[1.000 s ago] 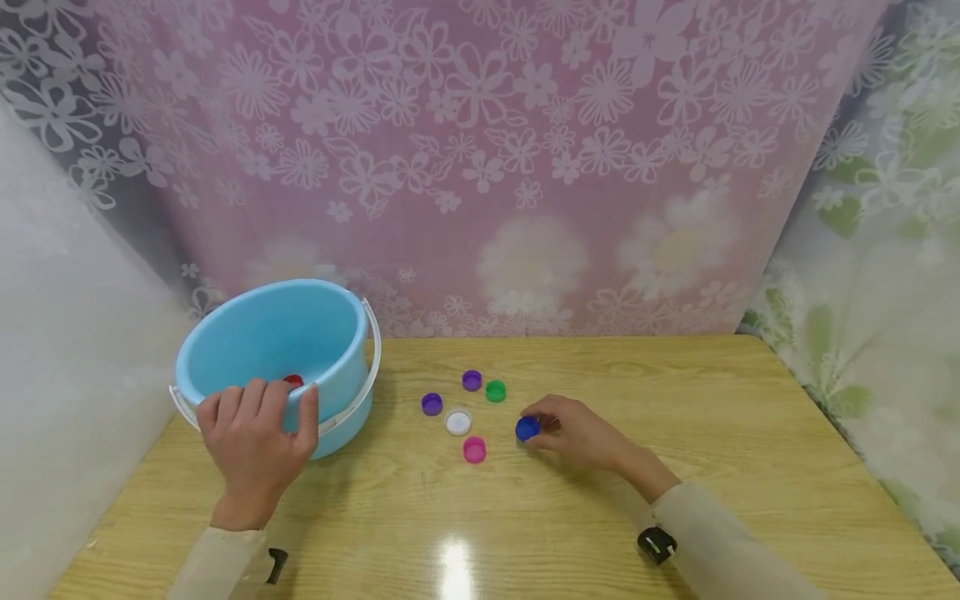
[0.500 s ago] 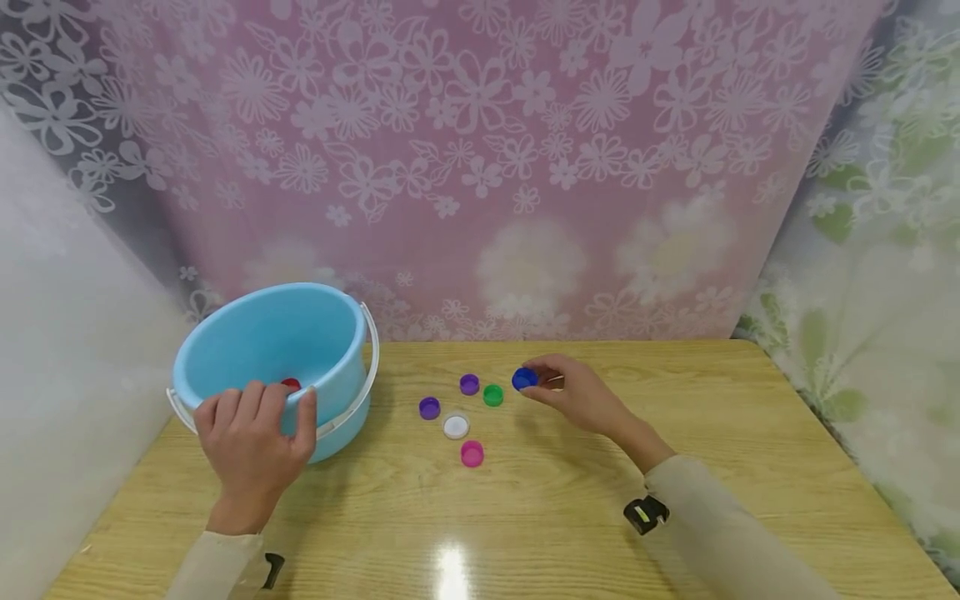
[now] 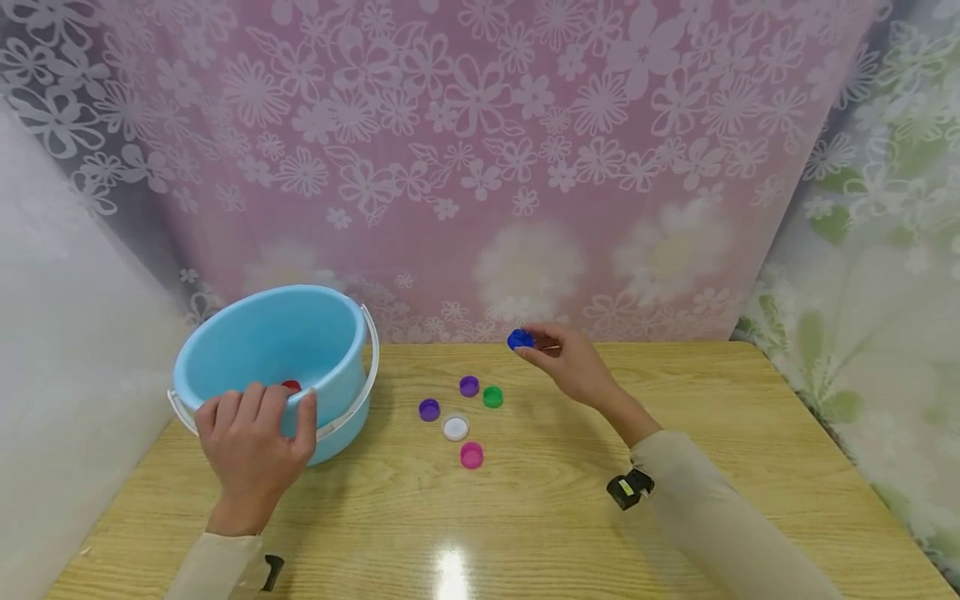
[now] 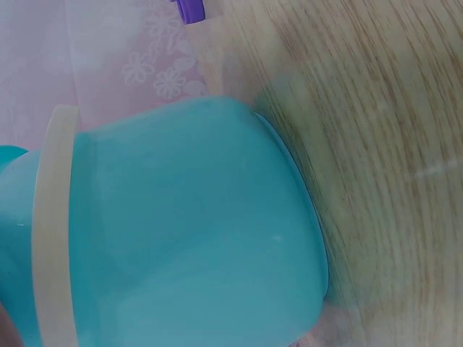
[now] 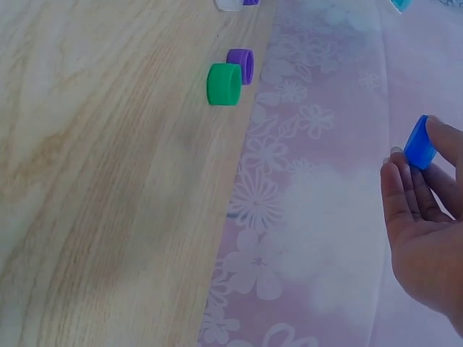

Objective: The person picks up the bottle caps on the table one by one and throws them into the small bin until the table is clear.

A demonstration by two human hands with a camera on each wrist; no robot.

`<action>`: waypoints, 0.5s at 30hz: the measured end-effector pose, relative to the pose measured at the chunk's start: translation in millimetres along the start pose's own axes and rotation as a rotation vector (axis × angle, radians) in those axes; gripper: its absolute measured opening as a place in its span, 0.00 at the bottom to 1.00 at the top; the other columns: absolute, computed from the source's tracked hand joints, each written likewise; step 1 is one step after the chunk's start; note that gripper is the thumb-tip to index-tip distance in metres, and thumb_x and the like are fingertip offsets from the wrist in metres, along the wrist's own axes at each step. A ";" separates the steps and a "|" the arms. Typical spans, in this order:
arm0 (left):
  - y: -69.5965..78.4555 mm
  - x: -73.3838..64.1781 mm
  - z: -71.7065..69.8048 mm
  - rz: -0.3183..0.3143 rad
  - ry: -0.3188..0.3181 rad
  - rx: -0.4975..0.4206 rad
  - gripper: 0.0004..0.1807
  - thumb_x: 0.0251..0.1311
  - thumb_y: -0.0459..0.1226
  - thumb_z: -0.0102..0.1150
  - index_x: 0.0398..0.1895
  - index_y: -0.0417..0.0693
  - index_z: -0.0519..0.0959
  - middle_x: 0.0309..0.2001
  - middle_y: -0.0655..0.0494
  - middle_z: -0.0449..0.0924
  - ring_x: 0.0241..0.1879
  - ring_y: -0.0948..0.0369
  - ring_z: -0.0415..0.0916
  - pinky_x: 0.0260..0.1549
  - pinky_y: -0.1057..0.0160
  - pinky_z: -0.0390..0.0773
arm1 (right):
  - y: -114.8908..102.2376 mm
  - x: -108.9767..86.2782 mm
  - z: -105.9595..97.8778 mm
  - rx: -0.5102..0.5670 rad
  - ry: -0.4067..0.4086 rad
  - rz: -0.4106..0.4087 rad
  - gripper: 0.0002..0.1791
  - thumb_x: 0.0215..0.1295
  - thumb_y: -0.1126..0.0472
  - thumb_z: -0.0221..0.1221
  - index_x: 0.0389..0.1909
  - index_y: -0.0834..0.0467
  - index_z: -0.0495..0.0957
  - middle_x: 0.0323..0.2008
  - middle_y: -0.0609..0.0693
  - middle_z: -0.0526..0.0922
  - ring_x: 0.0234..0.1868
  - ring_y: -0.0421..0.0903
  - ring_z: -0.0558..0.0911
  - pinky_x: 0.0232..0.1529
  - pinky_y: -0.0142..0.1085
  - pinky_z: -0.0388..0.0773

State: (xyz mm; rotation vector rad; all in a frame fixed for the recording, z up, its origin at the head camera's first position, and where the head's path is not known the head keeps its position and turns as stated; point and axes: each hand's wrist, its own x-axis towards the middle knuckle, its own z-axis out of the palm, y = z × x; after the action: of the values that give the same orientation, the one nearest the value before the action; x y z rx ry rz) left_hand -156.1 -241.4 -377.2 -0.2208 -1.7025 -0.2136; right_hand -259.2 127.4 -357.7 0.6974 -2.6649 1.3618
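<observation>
A light blue bucket with a white handle stands at the left of the table. My left hand grips its near rim, fingers over the edge and thumb to the right. Inside the bucket a red object shows in part. Between thumb and fingers my right hand pinches a blue bottle cap, held up above the table's far part. In the right wrist view the blue cap sits at the fingertips. Left of and below that hand lie a green cap and a purple cap.
A second purple cap, a clear-rimmed white cap and a pink cap lie on the wooden table to the right of the bucket. A pink flowered curtain hangs behind the table's far edge.
My right hand has lifted the blue cap off the table, carrying it upward and away toward the far edge. My left hand keeps its grip on the bucket rim.
</observation>
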 end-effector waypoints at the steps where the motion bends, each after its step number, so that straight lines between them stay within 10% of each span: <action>1: 0.0 -0.3 0.1 0.000 0.000 0.000 0.24 0.58 0.50 0.49 0.15 0.40 0.67 0.15 0.48 0.61 0.19 0.45 0.58 0.33 0.44 0.58 | -0.5 1.1 0.1 0.007 0.006 0.000 0.24 0.66 0.55 0.59 0.60 0.60 0.73 0.47 0.55 0.80 0.45 0.50 0.80 0.46 0.44 0.77; 15: 4.6 4.9 -2.1 0.017 -0.013 -0.057 0.23 0.59 0.50 0.49 0.17 0.40 0.71 0.16 0.47 0.65 0.20 0.44 0.60 0.33 0.44 0.57 | -3.1 3.3 -4.3 0.056 0.024 -0.008 0.24 0.66 0.53 0.59 0.60 0.58 0.73 0.47 0.55 0.79 0.47 0.51 0.81 0.47 0.44 0.77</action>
State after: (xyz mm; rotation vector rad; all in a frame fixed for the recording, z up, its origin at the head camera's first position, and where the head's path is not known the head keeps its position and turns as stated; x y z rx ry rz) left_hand -153.6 -237.5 -372.0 -0.2794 -1.7084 -0.2492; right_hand -261.4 128.0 -351.8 0.6921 -2.6115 1.4382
